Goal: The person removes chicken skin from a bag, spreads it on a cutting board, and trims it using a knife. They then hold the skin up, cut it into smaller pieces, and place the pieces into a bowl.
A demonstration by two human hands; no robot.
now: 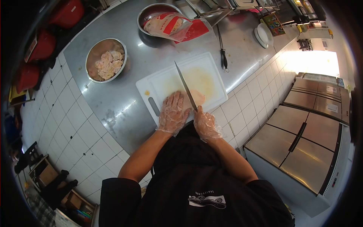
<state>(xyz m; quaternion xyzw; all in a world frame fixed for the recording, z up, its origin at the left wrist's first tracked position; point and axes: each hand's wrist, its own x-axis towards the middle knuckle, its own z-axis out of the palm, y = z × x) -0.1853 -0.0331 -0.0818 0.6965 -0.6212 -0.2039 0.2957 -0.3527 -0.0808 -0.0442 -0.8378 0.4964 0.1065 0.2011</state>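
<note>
Head view: the gloved right hand (206, 123) is clenched round the handle of a knife (186, 86), with the blade laid across a pale piece of chicken (198, 97). The left hand (173, 112) presses flat on the meat, grasping nothing. The chicken lies on a white cutting board (166, 77). Slicing seems in hand; a clean cut calls for fingertips kept clear of the edge. Beyond, a bowl (90, 56) holds cut pieces.

Gripped by the clear-gloved right hand (206, 123), the knife (185, 85) shows a silver blade; under it the meat (199, 97) is pale pink, the board (166, 80) white with yellow stains.
</note>
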